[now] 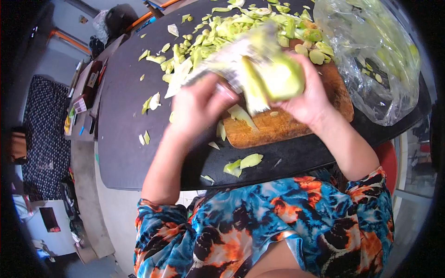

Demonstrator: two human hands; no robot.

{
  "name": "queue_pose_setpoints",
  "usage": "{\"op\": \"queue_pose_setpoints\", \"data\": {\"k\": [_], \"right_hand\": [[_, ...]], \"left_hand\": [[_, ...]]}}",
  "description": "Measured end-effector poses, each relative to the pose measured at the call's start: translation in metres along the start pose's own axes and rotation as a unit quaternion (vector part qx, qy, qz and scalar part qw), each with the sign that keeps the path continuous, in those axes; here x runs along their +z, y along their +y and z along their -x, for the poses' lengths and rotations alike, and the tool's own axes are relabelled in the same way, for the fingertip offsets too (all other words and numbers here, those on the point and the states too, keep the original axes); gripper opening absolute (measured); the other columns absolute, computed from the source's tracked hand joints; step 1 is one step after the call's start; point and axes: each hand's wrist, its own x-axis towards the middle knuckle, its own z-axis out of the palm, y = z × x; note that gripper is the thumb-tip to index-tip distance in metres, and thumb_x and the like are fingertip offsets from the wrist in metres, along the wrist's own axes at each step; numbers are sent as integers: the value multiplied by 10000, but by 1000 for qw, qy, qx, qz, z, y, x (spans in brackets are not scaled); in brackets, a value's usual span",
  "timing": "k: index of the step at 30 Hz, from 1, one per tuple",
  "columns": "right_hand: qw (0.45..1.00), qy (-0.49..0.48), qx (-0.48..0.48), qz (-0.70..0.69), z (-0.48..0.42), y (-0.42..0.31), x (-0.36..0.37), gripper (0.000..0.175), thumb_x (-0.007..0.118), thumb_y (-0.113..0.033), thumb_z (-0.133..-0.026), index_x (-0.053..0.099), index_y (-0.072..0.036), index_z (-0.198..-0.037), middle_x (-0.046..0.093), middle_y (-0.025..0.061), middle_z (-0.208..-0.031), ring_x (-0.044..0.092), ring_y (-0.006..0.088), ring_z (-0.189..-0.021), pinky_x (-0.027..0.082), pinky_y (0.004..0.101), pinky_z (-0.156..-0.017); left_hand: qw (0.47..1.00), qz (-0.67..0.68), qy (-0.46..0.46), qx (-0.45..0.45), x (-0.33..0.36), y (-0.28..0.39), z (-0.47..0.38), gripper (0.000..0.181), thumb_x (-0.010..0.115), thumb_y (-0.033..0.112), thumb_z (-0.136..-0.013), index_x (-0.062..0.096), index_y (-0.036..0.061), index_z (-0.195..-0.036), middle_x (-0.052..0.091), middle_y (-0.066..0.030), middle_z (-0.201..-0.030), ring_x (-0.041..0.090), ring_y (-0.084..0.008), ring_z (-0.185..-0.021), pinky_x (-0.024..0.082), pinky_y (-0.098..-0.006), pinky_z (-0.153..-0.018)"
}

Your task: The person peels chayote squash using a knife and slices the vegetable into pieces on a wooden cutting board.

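My right hand (309, 92) grips a thick pale-green vegetable stem (283, 78) above the cutting board, its cut surface whitish. A strip of peel (252, 81) hangs along the stem's left side. My left hand (201, 107) is closed on a kitchen knife (222, 64), whose wide blade lies against or close by the stem. Motion blurs both the blade and my left hand, so contact cannot be told. Under my hands lies a wooden cutting board (278, 127), with a loose peel piece (241, 116) near its left edge.
A heap of green peelings (222, 33) covers the far part of the dark table (130, 104). At the right, a clear plastic bag (379, 69) holds more green vegetables. Loose scraps (243, 165) lie near the front edge. A cluttered side table (85, 93) stands at the left.
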Motion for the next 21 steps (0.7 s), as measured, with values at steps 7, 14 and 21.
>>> {"op": "queue_pose_setpoints", "data": {"k": [7, 14, 21], "right_hand": [[997, -63, 26, 20, -3, -2, -4, 520, 388, -497, -925, 534, -71, -1184, 615, 230, -949, 585, 242, -688, 425, 287, -495], [997, -37, 7, -68, -6, -6, -10, 464, 432, -464, -908, 557, -97, -1163, 627, 104, -1048, 597, 255, -921, 461, 397, -769], [969, -184, -8, -162, -5, 1, -21, 461, 436, -409, -924, 551, -48, -1186, 631, 117, -1086, 606, 236, -982, 450, 374, -933]], "left_hand": [[987, 48, 124, -91, -21, -35, -3, 263, 637, 296, -871, 591, 37, -871, 559, -85, -610, 552, -195, -554, 445, -302, -571], [984, 118, -81, 106, -24, 16, 11, 405, 658, 427, -819, 555, 38, -773, 539, -42, -622, 542, -186, -535, 425, -295, -522], [970, 143, -111, 163, -11, 20, 15, 510, 647, 525, -801, 541, 27, -776, 514, -47, -599, 538, -224, -513, 410, -316, -497]]}}
